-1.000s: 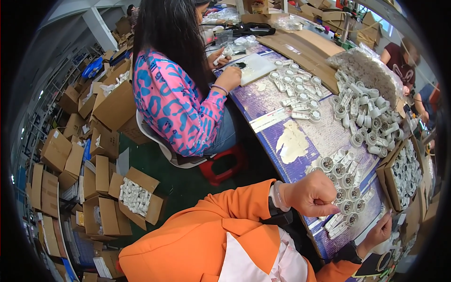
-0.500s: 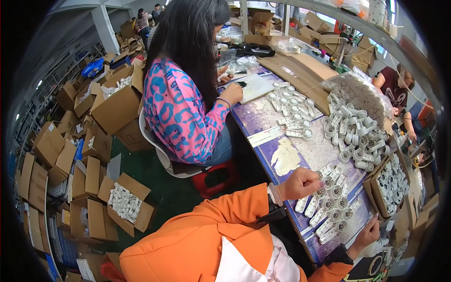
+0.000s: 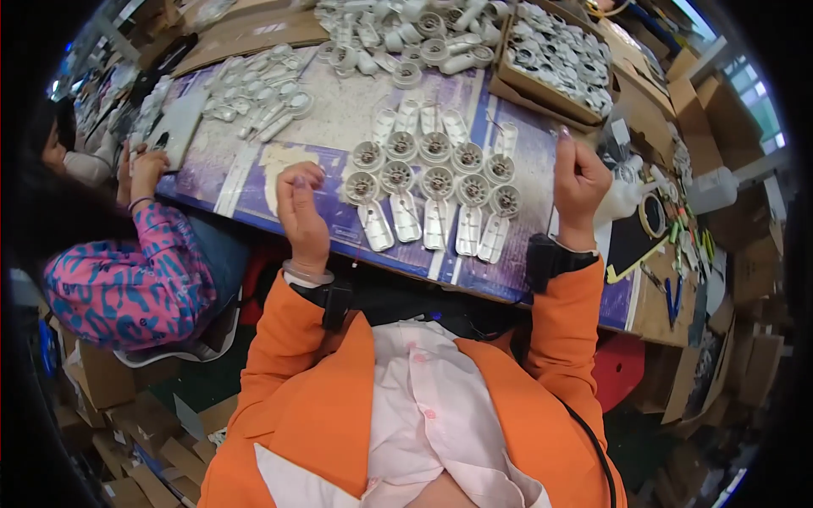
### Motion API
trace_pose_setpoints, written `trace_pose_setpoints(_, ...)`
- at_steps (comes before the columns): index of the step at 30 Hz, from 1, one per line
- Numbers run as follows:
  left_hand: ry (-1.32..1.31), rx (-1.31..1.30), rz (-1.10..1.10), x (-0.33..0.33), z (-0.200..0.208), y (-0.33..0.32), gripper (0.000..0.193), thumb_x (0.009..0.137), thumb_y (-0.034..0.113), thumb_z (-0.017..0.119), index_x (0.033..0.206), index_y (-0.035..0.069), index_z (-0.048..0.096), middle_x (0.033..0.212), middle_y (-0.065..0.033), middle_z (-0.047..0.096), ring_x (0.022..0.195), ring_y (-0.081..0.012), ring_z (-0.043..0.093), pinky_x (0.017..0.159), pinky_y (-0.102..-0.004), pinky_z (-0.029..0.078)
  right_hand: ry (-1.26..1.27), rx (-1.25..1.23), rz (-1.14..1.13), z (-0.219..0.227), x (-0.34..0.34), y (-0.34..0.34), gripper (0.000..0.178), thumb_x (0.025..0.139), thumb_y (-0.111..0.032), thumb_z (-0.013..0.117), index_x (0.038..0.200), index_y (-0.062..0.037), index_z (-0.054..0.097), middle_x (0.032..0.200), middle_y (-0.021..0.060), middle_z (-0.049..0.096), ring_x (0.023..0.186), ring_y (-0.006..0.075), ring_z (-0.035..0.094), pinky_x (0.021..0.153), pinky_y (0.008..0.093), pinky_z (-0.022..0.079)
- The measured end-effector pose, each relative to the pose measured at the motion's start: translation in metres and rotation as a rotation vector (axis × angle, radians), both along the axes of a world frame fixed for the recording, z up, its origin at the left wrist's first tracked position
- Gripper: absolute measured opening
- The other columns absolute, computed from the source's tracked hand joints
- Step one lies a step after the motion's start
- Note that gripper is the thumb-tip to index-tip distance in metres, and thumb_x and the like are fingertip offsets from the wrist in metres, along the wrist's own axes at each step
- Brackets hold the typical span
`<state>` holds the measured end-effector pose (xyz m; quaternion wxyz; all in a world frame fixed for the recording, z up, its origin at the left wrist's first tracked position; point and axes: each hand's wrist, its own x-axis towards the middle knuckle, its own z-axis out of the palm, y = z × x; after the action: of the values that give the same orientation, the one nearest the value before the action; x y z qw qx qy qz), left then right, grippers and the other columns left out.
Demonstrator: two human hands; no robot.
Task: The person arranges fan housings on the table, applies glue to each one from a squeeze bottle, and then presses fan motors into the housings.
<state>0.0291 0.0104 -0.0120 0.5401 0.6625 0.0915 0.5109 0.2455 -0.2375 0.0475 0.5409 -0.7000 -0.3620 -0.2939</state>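
Note:
Two facing rows of white plastic housings (image 3: 437, 183) lie on the purple table in front of me. Each has a round cup with metal and thin wires inside, and a flat handle pointing outward from the rows. My left hand (image 3: 303, 216) hovers at the table's near edge, left of the rows, its fingers curled in and nothing visible in them. To the right of the rows, my right hand (image 3: 580, 188) is raised with fingers folded into a loose fist. No object shows in it, and neither hand touches the housings.
A cardboard box (image 3: 542, 100) full of small white parts stands at the back right. Beyond the rows lies a heap of white housings (image 3: 406, 42), with more pieces (image 3: 262, 89) to the left. Pliers (image 3: 673, 298) lie at right. A co-worker (image 3: 135, 279) sits at left.
My view has swung right and down from the co-worker and boxes to the table in front of me. Both hands stay closed, on either side of the rows.

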Motion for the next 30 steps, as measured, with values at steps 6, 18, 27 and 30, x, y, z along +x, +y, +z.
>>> trace_pose_setpoints(6,0.314,0.260,-0.123,0.014,0.001,-0.020,0.058,0.095,0.041,0.043,0.129,-0.001,0.023,0.132,-0.0198,0.029,0.121,-0.0288,0.029,0.100,-0.0358,0.024,0.024,-0.052,-0.026,-0.002,0.003,-0.020,0.031,0.087,-0.010,0.062,0.062,-0.0001,0.046,0.055,-0.0028,0.035,0.053,0.0052,0.031,0.046,0.0235,0.027)
trace_pose_setpoints(18,0.629,0.425,-0.269,0.021,0.001,-0.019,0.089,0.090,0.050,0.048,0.143,-0.007,0.004,0.148,-0.0282,0.013,0.137,-0.0391,0.017,0.111,-0.0403,0.015,-0.023,-0.107,-0.040,0.003,-0.002,-0.011,0.031,0.085,-0.010,0.064,0.062,0.0016,0.047,0.053,0.0013,0.035,0.050,0.0083,0.030,0.044,0.0255,0.027)
trace_pose_setpoints(27,0.421,0.206,-0.377,0.017,0.021,-0.014,0.065,0.095,0.033,0.045,0.139,-0.004,0.016,0.139,-0.0230,0.025,0.127,-0.0308,0.026,0.105,-0.0371,0.022,-0.038,-0.110,-0.045,0.001,0.003,-0.008,0.034,0.083,-0.010,0.064,0.057,-0.0001,0.045,0.049,0.0061,0.035,0.044,0.0143,0.032,0.042,0.0301,0.027)
trace_pose_setpoints(30,0.278,0.011,-0.439,0.014,0.032,-0.010,0.048,0.097,0.026,0.042,0.133,-0.003,0.030,0.125,-0.0192,0.043,0.109,-0.0243,0.045,0.095,-0.0335,0.034,0.028,-0.108,-0.029,0.004,0.000,-0.010,0.034,0.084,-0.011,0.063,0.056,-0.0006,0.045,0.049,0.0053,0.036,0.044,0.0142,0.033,0.042,0.0295,0.027)
